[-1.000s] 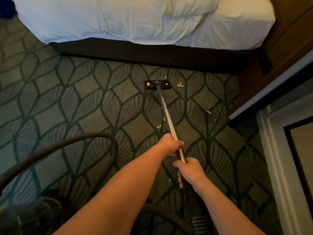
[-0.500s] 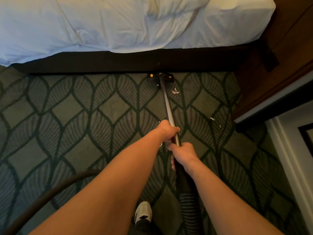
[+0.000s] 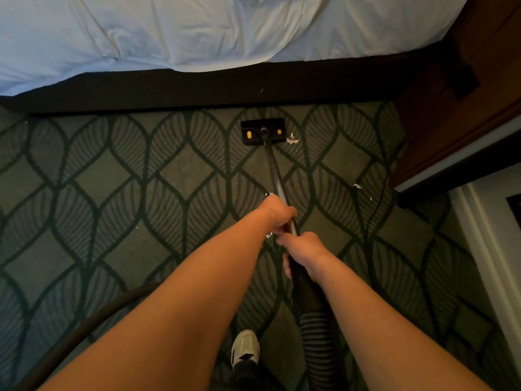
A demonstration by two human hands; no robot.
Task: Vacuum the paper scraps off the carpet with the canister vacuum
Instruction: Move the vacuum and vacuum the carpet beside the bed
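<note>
The wand point(image 3: 275, 176) was hidden where the left hand point(image 3: 277, 211) and right hand point(image 3: 306, 249) wrapped it, and a scrap point(image 3: 269, 235) between them showed only in part. The ribbed hose point(image 3: 317, 342) ran out at the picture's lower edge, and the bed point(image 3: 197, 29) was cut off at the top. Specks point(image 3: 357, 186) near the right edge of the carpet point(image 3: 112, 193) were too small to tell as paper.

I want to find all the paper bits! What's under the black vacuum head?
The vacuum head lies flat on the patterned carpet and covers whatever is beneath it, so any scraps there cannot be seen. One torn scrap shows at its right edge.
</note>
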